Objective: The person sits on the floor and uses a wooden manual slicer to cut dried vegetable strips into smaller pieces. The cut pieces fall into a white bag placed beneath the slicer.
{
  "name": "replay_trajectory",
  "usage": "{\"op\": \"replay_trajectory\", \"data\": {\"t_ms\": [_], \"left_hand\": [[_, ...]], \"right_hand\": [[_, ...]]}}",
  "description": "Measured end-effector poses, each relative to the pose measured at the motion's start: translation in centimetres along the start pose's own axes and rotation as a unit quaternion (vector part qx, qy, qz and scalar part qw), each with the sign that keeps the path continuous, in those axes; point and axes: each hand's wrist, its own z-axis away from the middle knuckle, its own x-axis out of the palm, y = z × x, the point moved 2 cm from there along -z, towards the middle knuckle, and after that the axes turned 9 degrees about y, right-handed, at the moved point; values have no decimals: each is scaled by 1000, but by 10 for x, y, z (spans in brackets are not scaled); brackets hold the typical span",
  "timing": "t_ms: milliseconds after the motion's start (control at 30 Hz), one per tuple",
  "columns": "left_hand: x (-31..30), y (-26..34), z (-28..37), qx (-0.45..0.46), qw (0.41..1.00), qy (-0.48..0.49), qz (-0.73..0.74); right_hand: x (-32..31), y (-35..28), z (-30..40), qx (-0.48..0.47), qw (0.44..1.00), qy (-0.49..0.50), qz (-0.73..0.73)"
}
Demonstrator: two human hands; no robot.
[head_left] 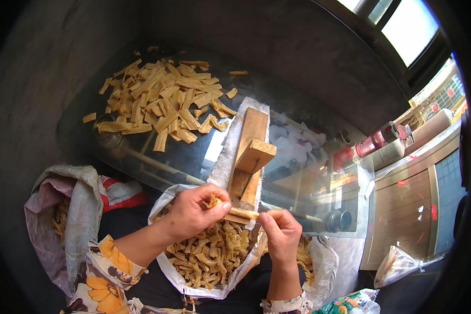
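Between my two hands runs a dried yellow stick [243, 213], which looks like dried tofu skin. My left hand [198, 210] pinches it between thumb and fingers, with a crumpled end showing above the thumb. At its other end, my right hand [281, 231] has hold of the tip. Just beyond is a wooden board [255, 121] bearing a raised wooden block [259, 153] and a thin metal blade or rod [249, 178] slanting down from it. White cloth [223, 168] lies under the board. Below my hands, short broken pieces [212, 255] fill an open white sack [165, 262].
A heap of longer yellow pieces [168, 94] covers the far left of the glass tabletop [298, 196]. Sacks stand at left [82, 196] and right [325, 259]. A pink bottle [373, 141] and a tied plastic bag [394, 267] are at right.
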Motion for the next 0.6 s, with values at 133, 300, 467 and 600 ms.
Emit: {"op": "replay_trajectory", "data": {"t_ms": [133,300,467,600], "left_hand": [[11,-14,-25,106,984,84,-114],[13,-19,-23,168,958,105,-208],[-8,-14,-24,209,929,173,-251],[3,1,3,346,907,74,-230]], "right_hand": [[14,-1,-27,-146,969,78,185],[19,23,-34,-185,949,95,236],[5,23,-26,-147,963,122,188],[15,1,-3,-373,913,17,165]]}}
